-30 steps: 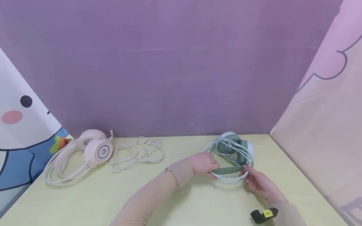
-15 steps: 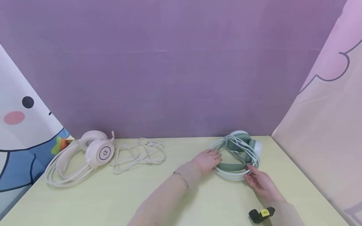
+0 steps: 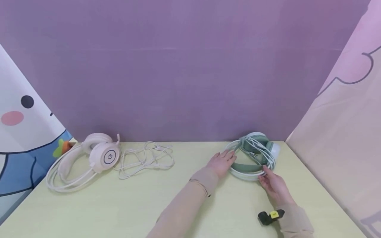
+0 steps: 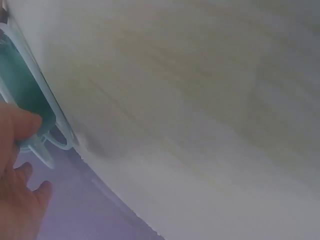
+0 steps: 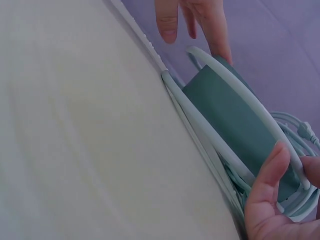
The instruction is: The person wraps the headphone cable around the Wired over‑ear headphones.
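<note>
Green and white headphones (image 3: 247, 168) lie at the back right of the table, their pale cable (image 3: 259, 147) coiled over the ear cups. With thumb and fingers my right hand (image 3: 275, 186) pinches the right part of the headband, which the right wrist view shows close up, the thumb on the green padding (image 5: 227, 112). On the opposite side my left hand (image 3: 221, 163) has its fingers loosely extended at the headband's edge. In the right wrist view one finger of that left hand (image 5: 215, 27) touches the band's far end while the thumb stands apart.
At the back left is a white headset (image 3: 102, 158) with its loose, tangled cable (image 3: 146, 162) beside it on the pale table (image 3: 119, 205). A purple backdrop (image 3: 178, 82) rises behind the table, and a printed sheet (image 3: 351, 142) borders the right side.
The headphones have shifted right and slightly back, the right hand still on the headband. My left hand has loosened from gripping the band to extended fingers at its edge.
</note>
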A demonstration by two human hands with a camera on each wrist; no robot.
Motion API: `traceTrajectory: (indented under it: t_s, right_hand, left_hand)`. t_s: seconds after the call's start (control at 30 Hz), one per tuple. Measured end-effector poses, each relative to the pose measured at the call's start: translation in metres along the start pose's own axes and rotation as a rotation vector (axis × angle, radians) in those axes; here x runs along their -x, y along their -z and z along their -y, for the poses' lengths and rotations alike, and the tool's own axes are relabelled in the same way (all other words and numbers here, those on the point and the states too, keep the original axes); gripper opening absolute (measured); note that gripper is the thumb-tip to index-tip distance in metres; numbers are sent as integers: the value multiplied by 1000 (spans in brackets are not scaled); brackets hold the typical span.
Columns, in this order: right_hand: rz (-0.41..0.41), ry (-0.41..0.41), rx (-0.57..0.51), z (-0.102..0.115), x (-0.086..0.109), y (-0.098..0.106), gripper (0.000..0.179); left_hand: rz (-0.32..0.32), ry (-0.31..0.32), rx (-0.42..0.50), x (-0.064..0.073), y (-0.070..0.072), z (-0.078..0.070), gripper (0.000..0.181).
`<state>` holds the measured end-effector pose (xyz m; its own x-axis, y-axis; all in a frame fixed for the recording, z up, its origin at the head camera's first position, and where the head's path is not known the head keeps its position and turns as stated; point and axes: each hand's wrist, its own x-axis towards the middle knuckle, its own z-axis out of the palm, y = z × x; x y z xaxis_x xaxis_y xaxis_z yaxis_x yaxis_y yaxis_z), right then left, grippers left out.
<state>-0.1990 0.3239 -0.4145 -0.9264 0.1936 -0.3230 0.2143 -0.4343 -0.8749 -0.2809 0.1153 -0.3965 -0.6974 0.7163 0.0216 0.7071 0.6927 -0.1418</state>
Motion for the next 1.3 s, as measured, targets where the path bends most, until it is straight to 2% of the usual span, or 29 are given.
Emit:
traceTrajectory:
  t_s: [0.17, 0.27, 0.4, 0.5, 0.6, 0.63, 0.7, 0.77, 0.87, 1.0, 1.13, 1.3]
  right_hand:
    - [14, -33, -44, 0, -2, 3, 22]
    - [39, -35, -8, -1, -1, 7, 20]
    - [22, -7, 214, -1, 1, 11, 22]
    - [-32, 40, 492, 3, 4, 13, 44]
    - [-160, 111, 668, 9, 8, 15, 52]
    - [-200, 141, 701, 11, 9, 14, 53]
    - [-259, 184, 662, 15, 11, 13, 48]
    - [-267, 232, 611, 18, 14, 9, 44]
    - [-184, 297, 553, 19, 15, 0, 39]
    - [-9, 350, 544, 10, 15, -18, 35]
    - [181, 301, 513, -1, 14, -30, 30]
    - [405, 191, 443, -13, 10, -30, 30]
  left_hand:
    - [-14, 31, 67, -2, -2, -2, 47]
    - [-20, 52, 118, -1, -2, -4, 47]
    - [-3, 62, 158, 4, 1, -4, 50]
    - [10, 59, 203, 9, 4, -1, 50]
    - [-9, 39, 220, 16, 4, 5, 39]
    - [-18, 32, 219, 20, 3, 7, 33]
    - [-42, 19, 221, 27, 1, 11, 23]
    - [-53, 14, 235, 35, -1, 14, 17]
    - [-31, 25, 322, 48, -3, 18, 20]
    - [-26, 32, 456, 70, -8, 26, 23]
    - [-77, 50, 594, 93, -11, 37, 24]
    - [-127, 109, 763, 127, -8, 51, 26]
